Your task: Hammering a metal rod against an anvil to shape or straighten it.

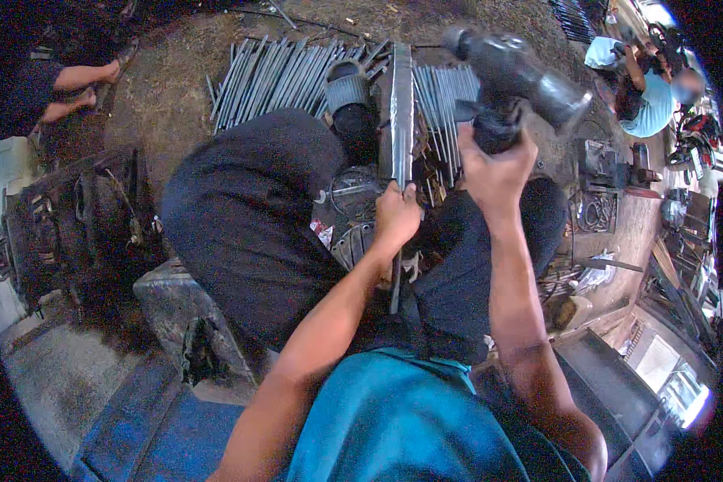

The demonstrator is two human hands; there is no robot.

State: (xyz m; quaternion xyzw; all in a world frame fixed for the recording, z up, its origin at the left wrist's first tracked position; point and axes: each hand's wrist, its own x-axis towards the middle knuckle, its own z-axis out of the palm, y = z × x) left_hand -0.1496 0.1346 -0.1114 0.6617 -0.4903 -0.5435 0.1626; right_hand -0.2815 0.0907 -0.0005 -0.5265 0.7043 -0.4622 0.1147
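Note:
My right hand (500, 165) is closed round the dark handle of a heavy hammer (530, 80). The hammer is raised right of centre, and its big steel head is smeared by motion. Between my knees, my left hand (398, 215) grips the near part of a long, narrow metal bar (402, 116) with a bright upper face. A thin stretch of metal shows below that hand, toward my lap. Whether this is one piece or a strip lying on a support, I cannot tell. The hammer head and the bar are apart.
Many thin metal rods (285, 80) lie in rows on the dirt floor, with more rods (446, 96) right of the bar. A ribbed grey cylinder (346, 87) stands beside it. Another person (651, 96) sits far right; someone's bare legs (84, 88) show at left. A metal block (193, 313) is by my left leg.

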